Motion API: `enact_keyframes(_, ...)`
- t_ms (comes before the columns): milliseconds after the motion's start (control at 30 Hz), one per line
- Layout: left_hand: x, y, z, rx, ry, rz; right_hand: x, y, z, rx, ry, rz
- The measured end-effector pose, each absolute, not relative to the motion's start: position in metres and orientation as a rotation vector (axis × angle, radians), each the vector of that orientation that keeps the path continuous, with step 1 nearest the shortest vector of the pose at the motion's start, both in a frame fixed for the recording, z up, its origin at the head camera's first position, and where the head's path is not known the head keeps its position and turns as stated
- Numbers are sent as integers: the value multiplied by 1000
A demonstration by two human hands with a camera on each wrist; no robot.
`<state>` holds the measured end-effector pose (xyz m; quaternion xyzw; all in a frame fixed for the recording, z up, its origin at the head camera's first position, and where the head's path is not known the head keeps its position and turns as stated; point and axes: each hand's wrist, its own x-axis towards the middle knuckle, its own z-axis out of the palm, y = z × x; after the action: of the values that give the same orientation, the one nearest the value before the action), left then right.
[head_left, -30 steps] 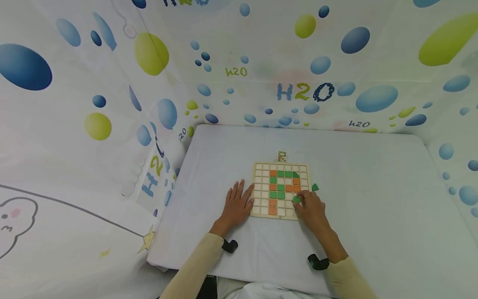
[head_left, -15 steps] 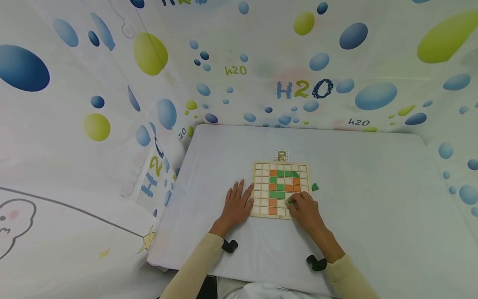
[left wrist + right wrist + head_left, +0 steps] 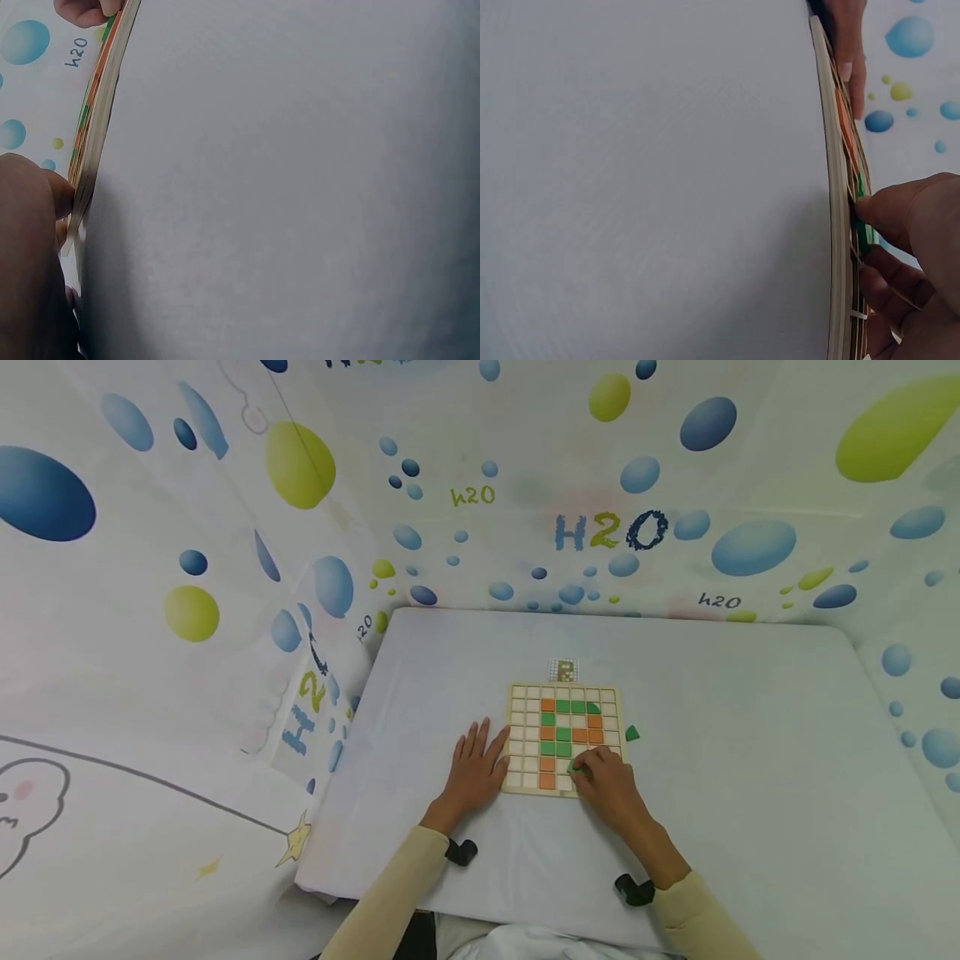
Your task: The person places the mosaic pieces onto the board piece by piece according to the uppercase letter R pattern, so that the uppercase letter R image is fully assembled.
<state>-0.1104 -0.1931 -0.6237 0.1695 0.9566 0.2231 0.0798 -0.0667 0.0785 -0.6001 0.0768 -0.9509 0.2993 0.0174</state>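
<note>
A square wooden grid board (image 3: 519,721) lies on the white table, with orange tiles (image 3: 547,765) and green tiles (image 3: 563,748) forming a letter-like shape in its cells. My left hand (image 3: 474,770) lies flat with fingers spread, fingertips at the board's left edge. With thumb and fingers, my right hand (image 3: 611,785) pinches a small green tile (image 3: 865,234) over the lower part of the grid, just right of the orange column. That hand covers the board's lower right cells. In the left wrist view, the board's edge (image 3: 101,120) shows beside the left hand.
Right of the board lies a loose green piece (image 3: 632,733). Behind it is a small card (image 3: 564,671) printed with a grid pattern. The white tablecloth (image 3: 735,735) surrounds them, and a wall covering with printed blue and green dots stands behind the table.
My right hand has moved left across the board with the green tile, from the right-side cells to beside the orange column. The left hand has stayed in place.
</note>
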Motion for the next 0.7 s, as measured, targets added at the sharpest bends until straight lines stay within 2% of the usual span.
enact_keyframes(200, -111, -193, -626, 509, 2864, 661, -66, 80, -598, 186, -2961, 898)
enact_keyframes(700, -113, -192, -623, 479, 2843, 622, -71, 88, -597, 282, -2976, 852)
